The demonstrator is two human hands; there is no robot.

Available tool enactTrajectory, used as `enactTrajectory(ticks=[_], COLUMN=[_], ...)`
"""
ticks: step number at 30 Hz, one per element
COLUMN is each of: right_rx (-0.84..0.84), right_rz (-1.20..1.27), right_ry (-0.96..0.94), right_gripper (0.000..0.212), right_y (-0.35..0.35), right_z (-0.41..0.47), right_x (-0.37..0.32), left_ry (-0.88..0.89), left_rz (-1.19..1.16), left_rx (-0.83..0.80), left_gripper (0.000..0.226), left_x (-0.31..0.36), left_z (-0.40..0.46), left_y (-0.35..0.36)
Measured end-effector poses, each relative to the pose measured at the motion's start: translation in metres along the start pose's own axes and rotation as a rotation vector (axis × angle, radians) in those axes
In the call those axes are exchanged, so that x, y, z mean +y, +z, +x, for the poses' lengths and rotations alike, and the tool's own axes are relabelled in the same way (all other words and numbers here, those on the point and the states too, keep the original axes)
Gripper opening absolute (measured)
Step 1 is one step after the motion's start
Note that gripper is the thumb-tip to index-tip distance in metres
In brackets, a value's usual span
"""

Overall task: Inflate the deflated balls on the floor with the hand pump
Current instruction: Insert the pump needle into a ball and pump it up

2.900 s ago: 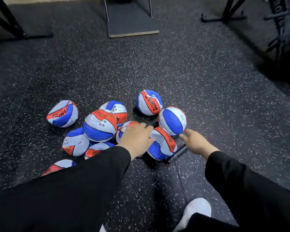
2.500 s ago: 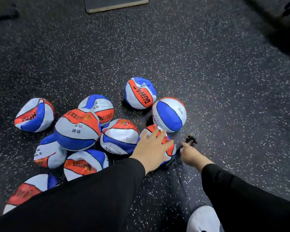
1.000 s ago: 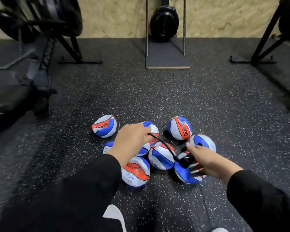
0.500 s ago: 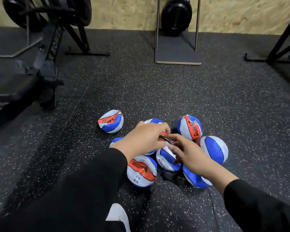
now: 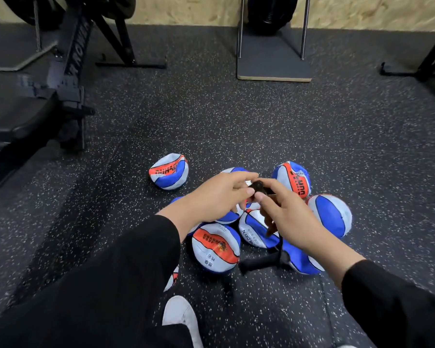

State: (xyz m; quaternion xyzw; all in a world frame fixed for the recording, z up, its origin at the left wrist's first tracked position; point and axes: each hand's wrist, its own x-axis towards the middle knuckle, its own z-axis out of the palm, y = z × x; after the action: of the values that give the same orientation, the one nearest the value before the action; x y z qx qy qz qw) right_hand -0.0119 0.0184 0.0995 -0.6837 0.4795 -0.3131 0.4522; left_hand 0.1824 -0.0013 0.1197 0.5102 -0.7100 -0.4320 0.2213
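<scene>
1. several deflated balls (image 5: 215, 248) lie clustered on the speckled rubber floor (image 5: 312, 146), one ball (image 5: 168, 171) apart at far left.
2. left hand (image 5: 217, 197) and right hand (image 5: 284, 214) meet above the pile, fingertips pinched together on the pump's black nozzle end (image 5: 258, 186), likely readying the needle.
3. pump body (image 5: 259, 262) hangs low between the balls, hose trailing up.

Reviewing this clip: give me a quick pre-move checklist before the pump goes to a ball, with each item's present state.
1. Pump in hand: ok. The right hand holds the hand pump, whose handle hangs below.
2. Hose tip held: ok. The left hand and right fingers pinch a small black part.
3. Needle fitted: cannot tell, fingers cover it.
4. Target ball picked: not ok, no ball is held.
5. Valve located: cannot tell.
</scene>
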Motion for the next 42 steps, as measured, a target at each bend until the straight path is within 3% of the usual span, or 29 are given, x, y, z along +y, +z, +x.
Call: enactTrajectory(ticks=[3,5,9,13,16,17,20,26,29,34,41,42], right_rx=[0.021,0.056,0.107,0.080,0.095,0.102,0.122,0.247,0.272,0.293,0.325,0.335], right_rz=[0.045,0.088,0.138,0.166,0.222,0.242,0.289,0.343,0.281,0.229,0.541,0.607], right_ry=[0.048,0.109,0.221,0.314,0.410,0.440,0.517,0.502,0.492,0.529,0.703,0.729], right_gripper=[0.009,0.008,0.013,0.013,0.017,0.017,0.015,0.013,0.019,0.022,0.027,0.030], right_y=[0.000,0.001,0.006,0.016,0.026,0.031,0.047,0.058,0.059,0.063,0.083,0.084], right_z=[0.000,0.003,0.009,0.013,0.018,0.019,0.020,0.038,0.057,0.087,0.129,0.130], right_x=[0.000,0.003,0.023,0.048,0.065,0.071,0.094,0.119,0.130,0.149,0.151,0.150], left_ry=[-0.013,-0.044,-0.300,-0.532,-0.683,-0.727,-0.852,-0.704,-0.643,-0.691,-0.754,-0.749], left_rz=[-0.051,-0.069,-0.055,0.075,-0.004,-0.045,-0.108,-0.088,-0.106,-0.181,-0.391,-0.394], left_rx=[0.013,0.114,0.326,0.249,0.225,0.209,0.175,0.395,0.439,0.382,0.200,0.215], left_gripper=[0.047,0.042,0.030,0.028,0.013,0.017,0.057,0.053,0.065,0.081,0.119,0.113], left_x=[0.000,-0.007,-0.052,-0.116,-0.144,-0.153,-0.175,-0.197,-0.197,-0.208,-0.225,-0.229], left_z=[0.000,0.003,0.009,0.004,0.000,-0.003,-0.014,0.017,0.053,0.102,0.126,0.124], left_y=[0.002,0.000,-0.006,0.006,0.020,0.027,0.050,0.057,0.041,0.025,0.032,0.033])
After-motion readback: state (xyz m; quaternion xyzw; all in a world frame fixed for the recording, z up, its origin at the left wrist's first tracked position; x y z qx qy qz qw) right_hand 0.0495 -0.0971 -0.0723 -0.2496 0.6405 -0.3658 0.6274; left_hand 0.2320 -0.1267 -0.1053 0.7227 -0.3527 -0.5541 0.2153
